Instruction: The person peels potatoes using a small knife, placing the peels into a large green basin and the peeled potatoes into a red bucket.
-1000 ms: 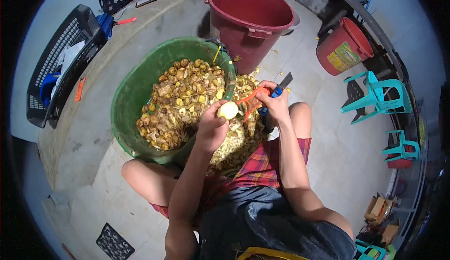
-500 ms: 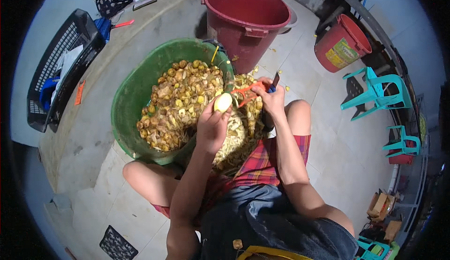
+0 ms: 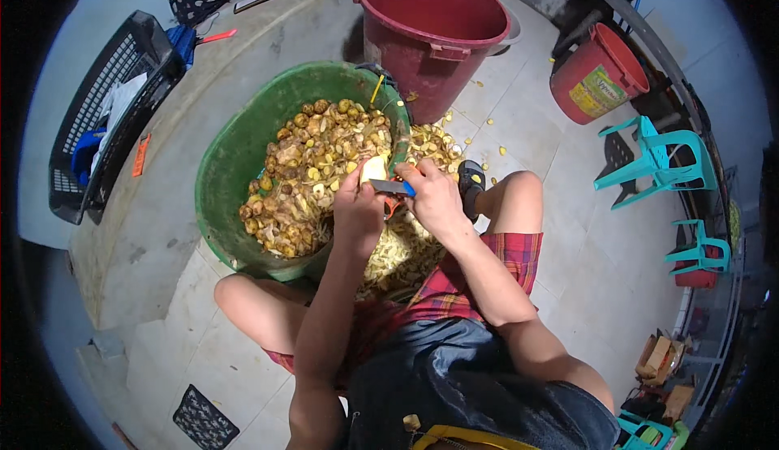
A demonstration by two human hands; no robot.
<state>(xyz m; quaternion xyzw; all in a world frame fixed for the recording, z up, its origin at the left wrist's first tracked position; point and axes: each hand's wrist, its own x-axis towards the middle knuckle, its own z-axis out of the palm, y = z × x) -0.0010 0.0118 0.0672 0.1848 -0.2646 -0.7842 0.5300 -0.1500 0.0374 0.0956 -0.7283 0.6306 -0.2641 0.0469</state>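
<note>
1. Potato (image 3: 373,168), pale and skinless: in the head view it sits at the left hand's (image 3: 359,211) fingertips, about 1 o'clock from that palm and 10 o'clock from the right hand (image 3: 438,198).
2. Its long axis, as far as the fingers leave it visible, runs roughly from 7 to 1 o'clock.
3. The left hand is nearer, its fingers curled round the lower part, gripping it.
4. The right hand is closed round a blue-handled knife (image 3: 388,185). The blade points to 9 o'clock, across the potato's lower end; whether the edge touches, I cannot tell.
5. An orange peeler (image 3: 391,206) shows at 6 o'clock from the blade, between the hands; what grips it is hidden.
6. From the hands, the green tub (image 3: 223,174) lies toward 10 o'clock, the peelings (image 3: 398,257) at 6, the red bin (image 3: 415,64) near 12.
</note>
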